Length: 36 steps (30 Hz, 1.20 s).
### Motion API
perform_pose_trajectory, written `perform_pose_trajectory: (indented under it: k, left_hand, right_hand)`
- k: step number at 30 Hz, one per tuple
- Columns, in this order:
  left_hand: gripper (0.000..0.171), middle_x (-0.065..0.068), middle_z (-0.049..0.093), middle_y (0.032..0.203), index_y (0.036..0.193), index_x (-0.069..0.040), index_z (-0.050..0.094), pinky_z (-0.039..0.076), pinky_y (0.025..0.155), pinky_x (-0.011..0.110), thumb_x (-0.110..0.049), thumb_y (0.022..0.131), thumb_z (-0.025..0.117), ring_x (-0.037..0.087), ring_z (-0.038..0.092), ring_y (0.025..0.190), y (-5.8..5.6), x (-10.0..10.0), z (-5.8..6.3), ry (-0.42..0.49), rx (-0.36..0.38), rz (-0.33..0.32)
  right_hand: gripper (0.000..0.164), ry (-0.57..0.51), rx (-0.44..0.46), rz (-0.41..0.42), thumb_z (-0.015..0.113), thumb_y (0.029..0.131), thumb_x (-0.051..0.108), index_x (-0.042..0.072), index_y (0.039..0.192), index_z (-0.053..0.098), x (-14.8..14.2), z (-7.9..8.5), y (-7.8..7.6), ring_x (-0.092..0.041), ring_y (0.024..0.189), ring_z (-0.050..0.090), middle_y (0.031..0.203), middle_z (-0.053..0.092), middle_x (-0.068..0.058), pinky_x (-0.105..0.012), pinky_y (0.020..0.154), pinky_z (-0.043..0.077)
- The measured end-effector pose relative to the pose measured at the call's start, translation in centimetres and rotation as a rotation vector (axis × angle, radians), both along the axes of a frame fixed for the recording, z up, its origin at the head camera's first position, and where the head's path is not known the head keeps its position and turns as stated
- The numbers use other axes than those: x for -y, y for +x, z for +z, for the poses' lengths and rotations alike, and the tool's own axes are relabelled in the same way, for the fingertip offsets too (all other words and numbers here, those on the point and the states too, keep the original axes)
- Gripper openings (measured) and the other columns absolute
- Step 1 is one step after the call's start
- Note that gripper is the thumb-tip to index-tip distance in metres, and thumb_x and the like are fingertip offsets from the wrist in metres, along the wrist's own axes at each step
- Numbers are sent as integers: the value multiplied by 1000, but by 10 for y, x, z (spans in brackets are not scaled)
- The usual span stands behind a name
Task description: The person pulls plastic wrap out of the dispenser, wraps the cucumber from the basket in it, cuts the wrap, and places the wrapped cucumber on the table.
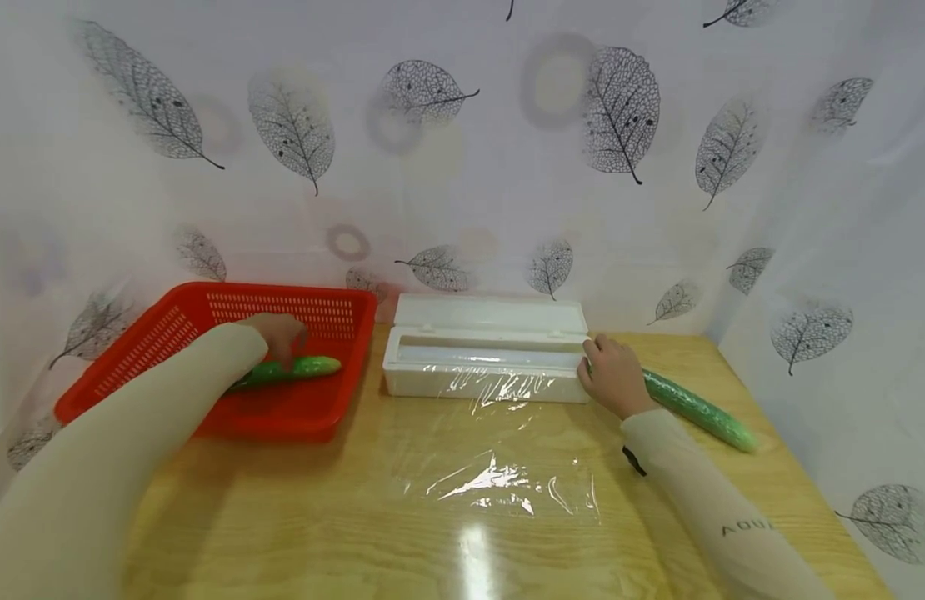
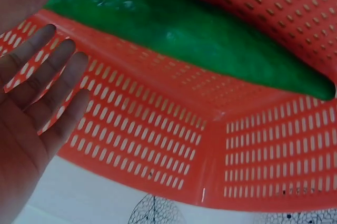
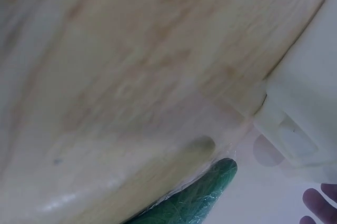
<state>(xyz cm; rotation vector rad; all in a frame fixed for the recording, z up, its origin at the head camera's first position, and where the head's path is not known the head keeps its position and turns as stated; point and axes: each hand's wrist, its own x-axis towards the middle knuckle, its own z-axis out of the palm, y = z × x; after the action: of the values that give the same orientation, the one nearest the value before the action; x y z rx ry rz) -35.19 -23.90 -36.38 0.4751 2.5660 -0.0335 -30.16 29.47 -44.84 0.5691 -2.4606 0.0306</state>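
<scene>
A green cucumber (image 1: 305, 367) lies in the red plastic basket (image 1: 346, 408) at the left. Over it is my left hand (image 1: 281, 333); the left wrist view shows its fingers (image 2: 63, 55) spread and relaxed, the thumb overlapping one end of the cucumber (image 2: 174, 34). At the right end of the white cling film box (image 1: 432, 383), my right hand (image 1: 616, 375) rests with fingertips at the box's corner. The box's lid is up, and a clear sheet of film (image 1: 492, 479) runs from it over the table towards me.
A film-wrapped cucumber (image 1: 698, 408) lies on the wooden table (image 1: 320, 517) to the right of the box, beside my right hand. Behind the table hangs a leaf-patterned curtain (image 1: 477, 183), which also runs down the right side.
</scene>
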Motion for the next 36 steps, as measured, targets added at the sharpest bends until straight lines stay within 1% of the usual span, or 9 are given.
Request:
perform_pose_trajectory:
  k: [2,8,9,12,16,22,25,29,36]
  left_hand:
    - [46,9,61,104,111,-9,59,50,73,39,-16,70,78,25,52,90,1,2,-6,3,42,69]
    - [49,6,59,98,108,-11,60,50,73,40,-17,65,82,24,51,88,4,8,-22,-26,69,69]
    - [49,6,59,98,108,-10,60,50,74,41,-17,65,83,24,51,88,4,8,-23,-31,69,53]
    - [47,5,58,96,105,-12,60,51,75,42,-15,64,84,24,51,88,4,9,-25,-27,90,76]
    - [44,2,58,92,100,-12,61,50,74,39,-15,63,85,22,51,85,-2,10,-27,-43,73,29]
    - [41,2,59,87,95,-9,62,49,70,34,-15,63,86,19,50,78,-13,10,-32,-84,33,-85]
    - [40,2,59,86,95,-8,62,49,69,35,-16,63,86,18,50,77,-16,9,-33,-97,27,-104]
    - [40,1,59,86,95,-8,63,50,70,35,-16,64,86,18,50,77,-13,9,-31,-97,15,-117]
    - [42,4,57,89,102,-8,62,50,71,38,-10,66,83,22,51,82,-7,8,-17,-45,21,1]
  right_hand:
    - [23,-1,-6,4,55,80,14,-3,94,62,0,-1,0,-24,59,49,76,55,-14,-38,52,44]
    - [22,6,-12,11,54,81,13,-2,95,62,3,-3,2,-24,58,49,76,55,-14,-38,51,43]
    - [22,8,-10,10,54,81,14,-2,95,62,3,-3,2,-24,58,49,76,55,-14,-38,51,43]
    - [22,15,-4,0,53,82,14,-1,95,62,4,-2,3,-24,58,48,76,54,-14,-38,52,42]
    - [22,19,9,-21,53,82,14,0,96,61,3,0,3,-25,60,48,76,53,-13,-39,54,42]
    - [24,28,-3,-58,54,82,16,-1,97,61,1,-1,0,-30,67,54,80,56,-16,-43,59,45]
    - [23,28,-18,-69,52,82,17,-1,95,60,0,-1,0,-32,69,57,80,58,-17,-45,60,46]
    - [24,26,-30,-67,51,83,19,0,95,60,1,0,2,-33,70,57,79,60,-17,-45,61,46]
    - [24,29,-31,-70,50,83,18,0,95,61,1,0,4,-32,68,56,78,60,-17,-44,59,45]
